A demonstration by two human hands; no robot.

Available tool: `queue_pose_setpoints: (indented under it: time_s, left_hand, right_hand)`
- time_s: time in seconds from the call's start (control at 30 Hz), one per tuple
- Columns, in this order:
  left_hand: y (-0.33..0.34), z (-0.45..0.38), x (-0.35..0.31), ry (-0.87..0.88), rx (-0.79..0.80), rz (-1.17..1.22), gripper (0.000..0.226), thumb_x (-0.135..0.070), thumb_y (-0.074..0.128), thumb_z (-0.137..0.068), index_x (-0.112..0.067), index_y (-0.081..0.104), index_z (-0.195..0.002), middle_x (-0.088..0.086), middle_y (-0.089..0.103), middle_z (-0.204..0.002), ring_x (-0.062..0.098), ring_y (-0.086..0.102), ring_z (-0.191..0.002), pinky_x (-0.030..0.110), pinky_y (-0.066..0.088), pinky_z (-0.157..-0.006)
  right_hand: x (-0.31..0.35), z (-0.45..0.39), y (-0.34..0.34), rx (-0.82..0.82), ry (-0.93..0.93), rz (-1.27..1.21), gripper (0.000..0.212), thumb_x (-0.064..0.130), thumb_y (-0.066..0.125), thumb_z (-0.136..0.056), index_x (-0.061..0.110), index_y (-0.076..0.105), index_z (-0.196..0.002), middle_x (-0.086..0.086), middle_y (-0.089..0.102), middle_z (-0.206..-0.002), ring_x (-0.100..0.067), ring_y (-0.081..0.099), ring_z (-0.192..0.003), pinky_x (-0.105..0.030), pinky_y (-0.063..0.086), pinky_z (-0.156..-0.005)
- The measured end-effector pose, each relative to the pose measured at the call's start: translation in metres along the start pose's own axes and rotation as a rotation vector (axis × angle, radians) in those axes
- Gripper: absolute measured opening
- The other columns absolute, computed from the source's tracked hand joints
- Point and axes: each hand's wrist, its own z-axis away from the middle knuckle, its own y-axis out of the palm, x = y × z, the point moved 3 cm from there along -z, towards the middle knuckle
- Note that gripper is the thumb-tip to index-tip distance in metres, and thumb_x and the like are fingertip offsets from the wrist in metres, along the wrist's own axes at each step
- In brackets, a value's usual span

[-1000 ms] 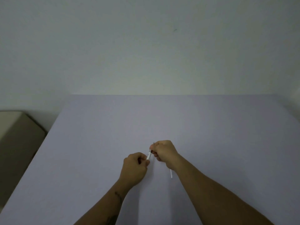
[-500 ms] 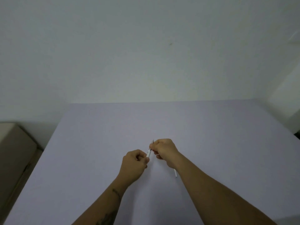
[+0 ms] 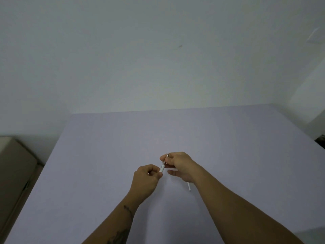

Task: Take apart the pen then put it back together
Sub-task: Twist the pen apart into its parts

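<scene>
Both hands meet above the middle of the lilac table. My left hand is closed around a short white pen piece that sticks out toward the right. My right hand pinches a thin metallic pen part whose end lines up with the white piece. A thin white tube pokes out from under my right wrist, low over the table; its upper part is hidden by the wrist, so I cannot tell whether it lies on the table or is held.
A pale wall rises behind the table's far edge. A beige piece of furniture stands off the table's left side. Something dark sits at the right edge of the view.
The hands have drawn slightly apart, so more of the white piece and the thin part between them shows. The camera has tilted up.
</scene>
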Motion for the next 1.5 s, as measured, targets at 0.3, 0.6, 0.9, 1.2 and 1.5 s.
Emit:
queue_pose_setpoints:
  time_s: [0.3,0.6,0.9,1.2,1.5]
  left_hand:
    - [0.0,-0.006,-0.004,-0.011,-0.001,-0.01,0.011,-0.017,0.068,-0.085,-0.017,0.073,-0.076,-0.002,0.062,-0.063,0.01,0.054,-0.055,0.022,0.05,-0.054]
    - [0.002,-0.007,-0.006,0.001,-0.01,-0.022,0.011,-0.018,0.066,-0.086,-0.017,0.073,-0.078,-0.002,0.061,-0.065,0.011,0.052,-0.056,0.023,0.047,-0.054]
    - [0.001,-0.007,-0.004,0.013,-0.02,-0.04,0.011,-0.016,0.065,-0.088,-0.014,0.073,-0.08,0.0,0.062,-0.066,0.012,0.053,-0.059,0.023,0.048,-0.057]
    - [0.0,-0.006,-0.001,0.001,-0.007,-0.038,0.011,-0.016,0.066,-0.087,-0.013,0.073,-0.078,0.001,0.061,-0.065,0.013,0.053,-0.058,0.027,0.049,-0.058]
    - [-0.003,-0.005,0.002,-0.002,-0.014,-0.043,0.012,-0.016,0.067,-0.087,-0.015,0.072,-0.076,-0.002,0.061,-0.063,0.011,0.053,-0.057,0.021,0.047,-0.055]
  right_hand:
    - [0.002,-0.005,0.0,-0.046,-0.036,0.027,0.019,0.013,0.057,-0.096,0.015,0.074,-0.088,-0.006,0.072,-0.102,-0.017,0.066,-0.093,-0.028,0.052,-0.069]
    - [-0.001,-0.007,-0.002,-0.069,-0.021,0.029,0.012,0.018,0.064,-0.091,0.013,0.07,-0.082,-0.004,0.073,-0.092,-0.014,0.068,-0.083,-0.028,0.049,-0.067]
    - [-0.002,-0.006,0.001,0.01,0.016,0.013,0.016,0.026,0.064,-0.092,0.014,0.07,-0.101,-0.004,0.073,-0.102,-0.018,0.068,-0.093,-0.032,0.05,-0.074]
    - [-0.001,-0.005,0.004,-0.025,-0.005,0.02,0.022,0.011,0.052,-0.099,0.014,0.072,-0.091,-0.008,0.071,-0.104,-0.021,0.068,-0.103,-0.03,0.054,-0.075]
    - [-0.009,-0.007,0.005,-0.043,0.007,-0.001,0.015,0.023,0.063,-0.093,0.012,0.071,-0.088,-0.004,0.072,-0.094,-0.015,0.067,-0.087,-0.03,0.052,-0.071]
